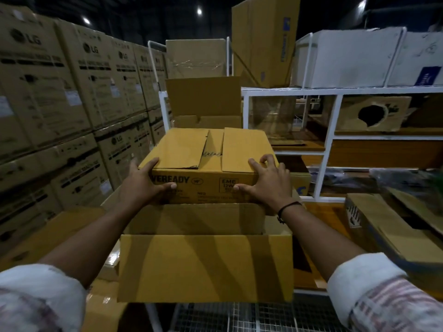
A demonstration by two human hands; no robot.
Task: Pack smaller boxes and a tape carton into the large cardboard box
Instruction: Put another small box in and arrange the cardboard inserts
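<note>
The fingers [149,164] of the left hand [146,180] are lying spread over the near left top corner of a small brown cardboard box [203,152] printed EVEREADY, with the thumb pressing on its front face. The right hand [266,183] is arching its spread fingers [265,160] over the near right corner, thumb also on the front.

The small box's two loose top flaps [179,149] are lying unsealed with a gap between them. Under fingertip pressure they are likely to give, and the grip could slip. A corner could also be snagging the rim of the large open brown cardboard box [206,267] if the load tilts.

The small box is sitting squarely between both hands, over the large box's opening. Its bottom edge is hiding behind the near wall, so whether it is resting inside cannot be told.
</note>
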